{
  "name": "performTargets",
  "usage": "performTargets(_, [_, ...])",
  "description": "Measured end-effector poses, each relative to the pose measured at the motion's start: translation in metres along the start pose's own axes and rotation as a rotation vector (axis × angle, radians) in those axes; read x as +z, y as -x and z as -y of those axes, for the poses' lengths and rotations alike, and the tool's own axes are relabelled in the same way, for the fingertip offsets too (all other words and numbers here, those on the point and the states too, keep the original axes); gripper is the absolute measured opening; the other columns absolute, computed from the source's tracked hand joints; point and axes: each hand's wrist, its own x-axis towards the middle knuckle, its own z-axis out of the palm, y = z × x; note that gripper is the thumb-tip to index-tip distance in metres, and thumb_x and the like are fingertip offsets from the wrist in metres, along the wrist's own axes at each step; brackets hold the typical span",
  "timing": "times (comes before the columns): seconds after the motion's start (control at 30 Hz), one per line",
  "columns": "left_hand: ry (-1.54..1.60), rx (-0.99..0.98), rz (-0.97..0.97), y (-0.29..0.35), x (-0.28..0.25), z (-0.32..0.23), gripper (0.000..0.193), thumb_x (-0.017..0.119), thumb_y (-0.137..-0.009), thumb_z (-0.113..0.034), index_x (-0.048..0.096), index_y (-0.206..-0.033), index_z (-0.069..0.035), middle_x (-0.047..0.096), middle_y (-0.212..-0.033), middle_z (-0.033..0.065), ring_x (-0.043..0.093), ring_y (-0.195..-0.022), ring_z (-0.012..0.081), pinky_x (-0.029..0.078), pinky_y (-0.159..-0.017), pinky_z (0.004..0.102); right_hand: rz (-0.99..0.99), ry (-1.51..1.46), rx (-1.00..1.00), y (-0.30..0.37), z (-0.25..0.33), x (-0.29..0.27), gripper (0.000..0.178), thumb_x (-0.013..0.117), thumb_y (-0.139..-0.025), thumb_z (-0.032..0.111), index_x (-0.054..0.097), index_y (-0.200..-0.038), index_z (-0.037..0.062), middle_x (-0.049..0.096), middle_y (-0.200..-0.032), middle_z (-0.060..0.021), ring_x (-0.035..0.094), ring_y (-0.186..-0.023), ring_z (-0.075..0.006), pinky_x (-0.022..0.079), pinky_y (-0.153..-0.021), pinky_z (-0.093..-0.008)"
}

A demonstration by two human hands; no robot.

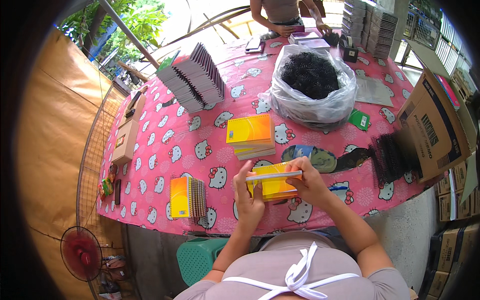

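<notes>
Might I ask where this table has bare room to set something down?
Bare tablecloth shows between the cardboard box at left and the front-left spiral notebooks, and between those and the yellow notebook stack. It is crowded at right, by the binding coils and open carton, and around the left hand and right hand, holding a yellow notebook.

Memo pad (274, 175): held edge-on, both hands engaged

You have the pad turned so that its long, pale edge faces you and runs nearly crosswise, the right end set slightly farther away; your left hand (247, 199) is at the left end, thumb on the near side and fingers at the corner, while your right hand (311, 184) pinches the right end between thumb and fingers; yellow-and-orange cover (276, 188) shows on both sides of this edge, but whether it belongs to a separate pad beneath cannot be determined
</notes>
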Motion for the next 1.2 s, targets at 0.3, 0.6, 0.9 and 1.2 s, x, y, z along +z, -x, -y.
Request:
performTargets(0.3, [-0.665,0.295,-0.046,-0.017,0.029,-0.03,0.031,0.072,-0.077,-0.012,0.066,-0.108,-0.011,0.055,-0.124,0.0113,0.051,-0.106,0.0247,0.033,-0.099,0.0436,-0.041,0.081,0.114,0.012,-0.041,0.008,0.032,0.065,-0.079,-0.001,0.043,-0.101,0.0048,0.056,-0.091,-0.012,0.057,-0.085,-0.0246,0.047,-0.076,-0.0339])
performTargets(0.6, [-0.44,0.324,0.096,-0.023,0.024,-0.026,0.012,0.073,-0.074,-0.013,0.073,-0.086,-0.01,0.069,-0.082,0.0017,0.058,-0.081,0.0181,0.035,-0.088,0.0367,-0.588,1.224,0.542,0.035,-0.065,-0.169,0.036,0.08,-0.066,0.025,0.062,-0.089,0.0034,0.059,-0.1,-0.0166,0.057,-0.096,-0.0332,0.047,-0.082,-0.0425])
performTargets(0.9, [-0.474,0.302,0.115,-0.024,0.03,-0.026,0.011,0.071,-0.078,-0.016,0.072,-0.088,-0.011,0.069,-0.091,-0.0003,0.058,-0.095,0.0184,0.026,-0.1,0.0474,-0.6,1.221,0.686,0.071,-0.085,-0.221,0.018,0.059,-0.087,0.021,0.064,-0.089,0.0039,0.062,-0.09,-0.0178,0.061,-0.086,-0.0376,0.048,-0.074,-0.0468])
performTargets(1.2, [-0.438,0.253,0.125,-0.022,0.028,-0.024,0.015,0.074,-0.076,-0.02,0.072,-0.087,-0.012,0.069,-0.089,-0.0003,0.058,-0.093,0.0189,0.027,-0.1,0.0457,-0.308,0.54,0.117,0.037,0.001,-0.098,0.018,0.069,-0.077,0.005,0.071,-0.095,0.0054,0.063,-0.085,-0.0089,0.063,-0.077,-0.0201,0.051,-0.067,-0.031])
